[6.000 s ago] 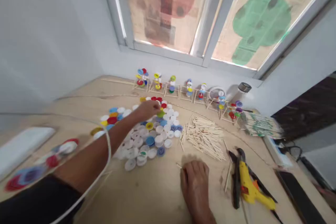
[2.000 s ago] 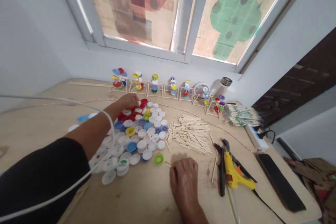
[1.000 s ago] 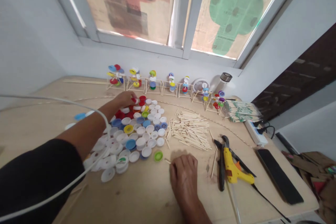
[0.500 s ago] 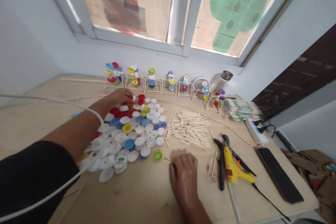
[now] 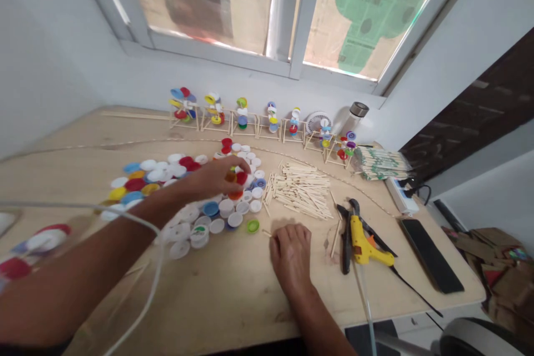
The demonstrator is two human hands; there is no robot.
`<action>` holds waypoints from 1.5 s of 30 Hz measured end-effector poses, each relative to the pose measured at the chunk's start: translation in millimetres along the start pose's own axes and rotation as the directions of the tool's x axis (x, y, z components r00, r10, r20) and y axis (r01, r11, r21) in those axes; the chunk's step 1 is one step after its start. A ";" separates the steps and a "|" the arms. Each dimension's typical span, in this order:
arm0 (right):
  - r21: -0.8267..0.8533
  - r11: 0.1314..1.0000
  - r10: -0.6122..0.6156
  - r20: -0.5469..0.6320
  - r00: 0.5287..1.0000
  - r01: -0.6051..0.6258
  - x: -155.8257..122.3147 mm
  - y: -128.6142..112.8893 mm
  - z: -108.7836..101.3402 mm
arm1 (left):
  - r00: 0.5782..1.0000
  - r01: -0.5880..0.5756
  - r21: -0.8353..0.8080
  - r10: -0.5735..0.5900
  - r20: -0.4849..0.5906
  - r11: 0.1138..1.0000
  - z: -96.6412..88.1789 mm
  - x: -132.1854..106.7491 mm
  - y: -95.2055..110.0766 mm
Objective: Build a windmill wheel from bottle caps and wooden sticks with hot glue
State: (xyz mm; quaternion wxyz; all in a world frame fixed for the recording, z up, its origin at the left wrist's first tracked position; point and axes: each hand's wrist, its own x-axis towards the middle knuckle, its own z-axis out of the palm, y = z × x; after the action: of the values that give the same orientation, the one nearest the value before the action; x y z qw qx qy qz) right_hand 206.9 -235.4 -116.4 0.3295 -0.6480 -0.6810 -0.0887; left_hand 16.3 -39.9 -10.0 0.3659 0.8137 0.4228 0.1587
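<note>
My left hand point(image 5: 221, 175) hovers over a spread of plastic bottle caps point(image 5: 196, 206) in white, blue, red and yellow, its fingers pinched on a red cap point(image 5: 241, 177). My right hand point(image 5: 291, 256) rests palm down on the wooden table point(image 5: 233, 300), fingers curled, holding a thin wooden stick point(image 5: 266, 232) against the surface. A single green cap point(image 5: 252, 226) lies just left of that stick.
A heap of short wooden sticks point(image 5: 302, 189) lies behind my right hand. Right of it are black pliers point(image 5: 345, 233), a yellow glue gun point(image 5: 365, 236) and a black phone point(image 5: 431, 255). Several stick-and-cap models point(image 5: 242, 117) line the wall under the window, beside a small fan point(image 5: 317, 121).
My left hand has come back from the far red caps toward the near middle of the pile, now holding a red cap. The right hand stays put. The view has shifted.
</note>
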 end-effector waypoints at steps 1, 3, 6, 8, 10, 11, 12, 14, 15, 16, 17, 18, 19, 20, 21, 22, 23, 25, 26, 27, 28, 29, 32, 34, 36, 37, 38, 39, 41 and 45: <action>-0.006 1.000 0.000 0.003 1.000 0.000 -0.4 0.6 0.3 | 0.999 -0.038 0.025 0.038 0.027 0.999 12.2 -8.6 4.8; -0.021 1.000 0.001 0.013 1.000 -0.001 -1.1 1.8 0.6 | 0.992 -0.106 0.076 0.101 0.074 0.991 33.7 -23.0 10.8; -0.043 0.999 0.000 0.030 1.000 0.002 -2.1 3.0 0.5 | 0.980 -0.175 0.143 0.158 0.121 0.974 57.2 -38.8 14.2; -0.057 0.998 0.003 0.038 0.999 0.000 -2.4 3.3 0.4 | 0.973 -0.209 0.179 0.185 0.141 0.962 68.3 -47.0 14.8; -0.071 0.997 0.008 0.047 0.999 -0.005 -2.5 3.2 0.2 | 0.966 -0.238 0.213 0.208 0.151 0.948 77.4 -54.2 15.0; -0.075 0.997 0.010 0.051 0.999 -0.006 -2.4 3.2 0.2 | 0.964 -0.250 0.230 0.219 0.152 0.940 81.5 -57.4 14.9; -0.078 0.997 0.009 0.054 0.998 -0.005 -2.4 3.3 0.2 | 0.961 -0.262 0.249 0.230 0.151 0.932 85.2 -60.4 14.6; -0.078 0.997 0.003 0.055 0.998 0.001 -2.2 3.6 0.2 | 0.958 -0.280 0.288 0.249 0.142 0.916 91.5 -65.4 13.3; -0.078 0.997 0.000 0.055 0.998 0.005 -2.2 3.8 0.3 | 0.956 -0.288 0.309 0.258 0.137 0.906 93.8 -67.4 12.3; -0.080 0.997 -0.001 0.055 0.998 0.005 -2.2 4.1 0.4 | 0.954 -0.297 0.329 0.268 0.132 0.896 95.4 -69.0 11.2; -0.082 0.997 0.000 0.056 0.998 0.005 -2.2 4.3 0.4 | 0.952 -0.306 0.349 0.278 0.129 0.886 96.3 -70.4 10.0; -0.085 0.996 0.002 0.055 0.998 0.002 -2.3 4.5 0.5 | 0.949 -0.316 0.369 0.289 0.126 0.874 96.6 -71.5 8.7; -0.086 0.996 0.004 0.054 0.999 0.001 -2.4 4.7 0.5 | 0.946 -0.323 0.388 0.300 0.122 0.863 96.4 -72.4 7.4; -0.086 0.996 0.004 0.052 0.999 0.001 -2.6 4.8 0.6 | 0.944 -0.329 0.408 0.309 0.116 0.852 95.6 -73.0 6.0; -0.085 0.996 0.002 0.047 0.999 0.002 -2.8 4.9 0.6 | 0.942 -0.332 0.426 0.317 0.110 0.841 94.6 -73.4 4.5; -0.084 0.996 -0.001 0.044 0.999 0.005 -3.0 4.9 0.6 | 0.941 -0.334 0.443 0.323 0.102 0.832 93.5 -73.7 2.9; -0.084 0.996 -0.003 0.043 0.999 0.006 -3.2 4.9 0.6 | 0.940 -0.335 0.458 0.329 0.095 0.824 92.5 -73.9 0.9; -0.086 0.996 -0.003 0.043 0.999 0.006 -3.5 4.8 0.7 | 0.938 -0.334 0.479 0.338 0.082 0.812 90.8 -74.2 -3.6; -0.087 0.996 -0.003 0.044 0.999 0.007 -3.6 4.8 0.8 | 0.937 -0.334 0.485 0.341 0.077 0.808 90.3 -74.3 -6.0; -0.088 0.996 -0.005 0.044 0.999 0.009 -3.7 4.7 0.9 | 0.936 -0.333 0.489 0.344 0.071 0.806 89.9 -74.6 -8.5; -0.089 0.996 -0.006 0.044 0.999 0.010 -3.8 4.8 0.9 | 0.936 -0.332 0.491 0.346 0.066 0.805 89.5 -75.0 -10.7; -0.090 0.996 -0.008 0.045 0.999 0.012 -3.8 4.8 0.9 | 0.936 -0.330 0.492 0.347 0.059 0.805 89.0 -75.4 -12.6; -0.095 0.995 -0.009 0.046 0.999 0.014 -3.9 5.2 0.8 | 0.938 -0.314 0.496 0.347 0.027 0.810 85.3 -75.7 -15.6; -0.096 0.995 -0.009 0.043 0.999 0.014 -4.0 5.5 0.7 | 0.940 -0.295 0.504 0.340 0.002 0.812 80.9 -74.3 -15.8; -0.095 0.995 -0.007 0.043 0.999 0.011 -3.9 5.5 0.6 | 0.943 -0.275 0.518 0.331 -0.017 0.810 75.8 -71.2 -15.5; -0.092 0.996 -0.007 0.043 0.999 0.011 -3.8 5.4 0.6 | 0.945 -0.266 0.527 0.327 -0.024 0.807 73.4 -69.5 -15.3; -0.090 0.996 -0.006 0.042 0.999 0.010 -3.6 5.2 0.5 | 0.946 -0.257 0.537 0.323 -0.031 0.804 71.2 -67.9 -15.0; -0.088 0.996 -0.006 0.039 0.999 0.009 -3.5 4.9 0.4 | 0.946 -0.249 0.547 0.321 -0.040 0.800 69.6 -66.7 -14.6; -0.090 0.996 -0.004 0.030 1.000 0.006 -3.0 4.2 0.0 | 0.944 -0.235 0.561 0.324 -0.062 0.793 68.6 -66.5 -13.0; -0.088 0.996 -0.013 0.031 0.999 0.015 -2.5 3.9 -0.8 | 0.930 -0.264 0.562 0.362 -0.068 0.784 77.7 -74.8 -5.0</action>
State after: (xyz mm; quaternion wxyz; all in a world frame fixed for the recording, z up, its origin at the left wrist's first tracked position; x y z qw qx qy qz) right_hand 210.7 -237.4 -118.5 0.2893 -0.6584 -0.6859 -0.1112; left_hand 13.3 -134.0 -62.8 0.0508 0.9257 0.3387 0.1605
